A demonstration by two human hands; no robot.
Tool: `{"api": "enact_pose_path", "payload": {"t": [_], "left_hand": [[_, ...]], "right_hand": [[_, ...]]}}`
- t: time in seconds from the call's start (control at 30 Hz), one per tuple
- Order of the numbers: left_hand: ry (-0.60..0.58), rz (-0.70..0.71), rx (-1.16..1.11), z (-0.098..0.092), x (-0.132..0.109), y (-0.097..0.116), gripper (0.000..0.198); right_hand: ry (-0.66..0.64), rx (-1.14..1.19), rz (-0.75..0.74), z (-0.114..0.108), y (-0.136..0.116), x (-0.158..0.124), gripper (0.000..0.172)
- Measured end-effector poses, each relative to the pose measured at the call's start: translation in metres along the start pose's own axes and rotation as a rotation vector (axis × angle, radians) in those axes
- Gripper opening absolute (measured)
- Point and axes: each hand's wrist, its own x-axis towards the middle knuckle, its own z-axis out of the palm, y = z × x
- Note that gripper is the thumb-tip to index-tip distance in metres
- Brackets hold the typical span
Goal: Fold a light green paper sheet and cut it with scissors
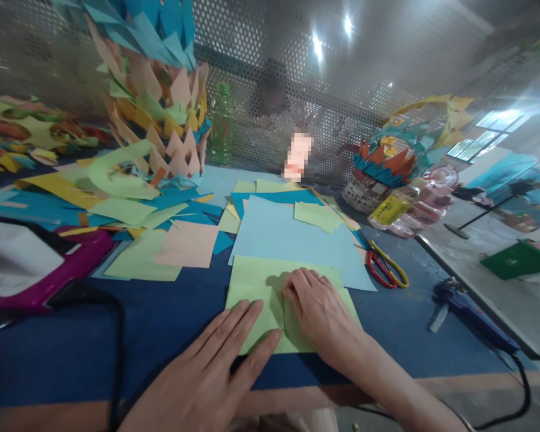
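Note:
A sheet of light green paper point(256, 273) lies near the front of the blue-topped table, with a crease or edge running down its middle. My left hand point(216, 354) rests flat on its lower left part, fingers stretched and thumb apart. On the right half, my right hand point(317, 309) is closed, its curled fingertips pressed to the paper close to that line; the fingertips are partly hidden. Just beyond it lies a large light blue sheet point(274, 231), with a smaller green piece point(317, 216) on top.
Scissors point(384, 267) and a blue glue gun point(472, 315) lie at right. A purple device point(76, 264) with a black cable is at left, near loose paper pieces point(189, 243). Behind stand a tall folded-paper construction point(171, 96), a green bottle point(222, 126) and a paper-trimmed basket point(369, 180).

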Motion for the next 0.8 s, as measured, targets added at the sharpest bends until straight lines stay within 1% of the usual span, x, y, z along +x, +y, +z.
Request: {"api": "enact_pose_path", "payload": {"t": [0.17,0.23,0.37,0.43,0.5,0.53,0.63,0.73,0.8], "left_hand": [[0.047,-0.002,-0.008,0.000,0.000,-0.001,0.078],[0.055,-0.028,-0.033,-0.003,0.002,0.001,0.076],[-0.024,-0.112,-0.105,-0.006,0.004,0.006,0.066],[-0.009,-0.092,-0.063,-0.003,0.004,0.007,0.065],[0.061,-0.049,0.016,0.002,0.003,0.006,0.068],[0.078,-0.033,0.048,0.004,0.003,0.005,0.071],[0.034,-0.032,0.081,0.007,0.002,0.003,0.075],[0.064,-0.048,0.093,0.010,0.000,0.002,0.069],[0.097,-0.034,0.104,0.015,-0.003,0.000,0.063]], "right_hand": [[-0.016,-0.008,0.014,0.000,-0.001,0.002,0.014],[0.006,-0.016,0.012,0.002,0.000,0.002,0.014],[0.068,-0.029,-0.021,0.008,0.003,-0.001,0.014],[0.086,-0.031,-0.035,0.011,0.005,-0.002,0.014],[0.105,-0.033,-0.050,0.014,0.006,-0.003,0.014],[0.114,-0.036,-0.057,0.014,0.006,-0.003,0.014],[0.143,-0.017,-0.069,0.012,0.006,-0.003,0.013],[0.210,-0.006,-0.075,0.004,0.005,-0.005,0.008],[0.294,-0.081,-0.127,0.000,0.001,-0.010,0.019]]}}
